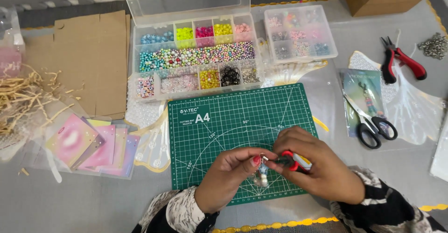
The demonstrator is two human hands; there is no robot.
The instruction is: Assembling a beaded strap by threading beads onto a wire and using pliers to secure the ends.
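Beaded charm (262, 173) hung over the green cutting mat (224, 121), its metal ring pinched in my left hand (228, 177). My right hand (317, 167) gripped red-handled pliers (293, 160) at that ring. Beads looked strung; the ring seemingly remained unfinished.

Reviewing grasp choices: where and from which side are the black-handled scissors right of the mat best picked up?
Take the scissors by the black loop handles, coming from the near right: the loops point toward the person, the blades point away up-left over a card packet.
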